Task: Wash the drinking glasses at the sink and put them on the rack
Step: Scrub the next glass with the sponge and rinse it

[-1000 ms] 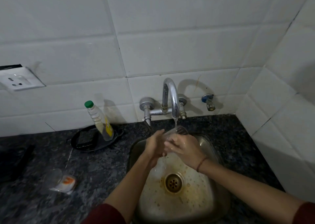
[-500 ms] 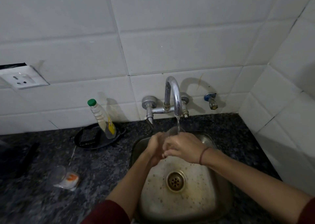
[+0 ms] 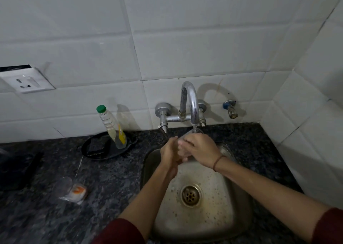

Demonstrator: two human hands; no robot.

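Head view: both forearms reach in from the bottom edge over the basin, dark red sleeves pushed up, and meet under the spout. The left hand (image 3: 169, 153) is edge-on, fingers pointing up and curled against the near-left side of the clear drinking glass (image 3: 189, 134). The right hand (image 3: 199, 148) lies knuckles-up, fingers wrapped over the glass from the right. Both hands clamp the same glass and touch each other. A brown thread band (image 3: 218, 162) sits on the right wrist.

The glass is held above the back of the sink, mouth up just under the spout, with a thin stream of water running into it. Only its rim and upper wall show; the rest is hidden by fingers.

Counts:
- One dark speckled stone counter (image 3: 111, 188).
- One stained steel sink (image 3: 239, 197) with a brass drain (image 3: 190, 195).
- One black oval pan (image 3: 109, 145).
- One chrome gooseneck tap (image 3: 189, 99).
- One clear plastic bottle with green cap (image 3: 113, 128), standing tilted in the pan.
- Two glasses in all. The second clear glass (image 3: 62, 186) is on the counter left of the sink, too dim to tell whether it is upright or lying.
- One orange-and-white packet (image 3: 78, 192), touching that glass.
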